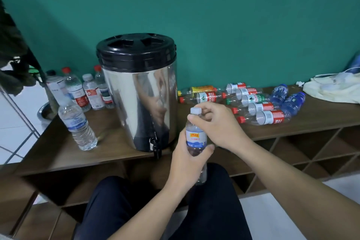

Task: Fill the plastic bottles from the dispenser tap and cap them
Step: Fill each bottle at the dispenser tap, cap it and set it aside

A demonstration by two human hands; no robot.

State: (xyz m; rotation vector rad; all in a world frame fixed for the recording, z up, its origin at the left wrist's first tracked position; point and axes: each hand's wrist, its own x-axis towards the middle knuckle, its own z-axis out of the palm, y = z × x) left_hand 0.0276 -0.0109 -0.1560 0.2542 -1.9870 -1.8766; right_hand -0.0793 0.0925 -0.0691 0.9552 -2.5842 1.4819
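My left hand point(187, 163) grips the body of a clear plastic bottle point(195, 138) with a yellow and blue label, held upright in front of the shelf edge. My right hand point(216, 122) pinches its white cap point(195, 110) at the neck. To the left stands the steel dispenser point(136, 99) with a black lid; its black tap point(155, 146) hangs over the front edge of the wooden shelf top point(58, 154). A capped bottle with water point(78, 126) stands left of the dispenser.
Several upright capped bottles point(85, 91) stand at the back left against the green wall. Several empty bottles point(255, 103) with red, green and blue labels lie on their sides right of the dispenser. A cream cloth bag point(335, 89) lies far right. Open cubbies sit below the shelf top.
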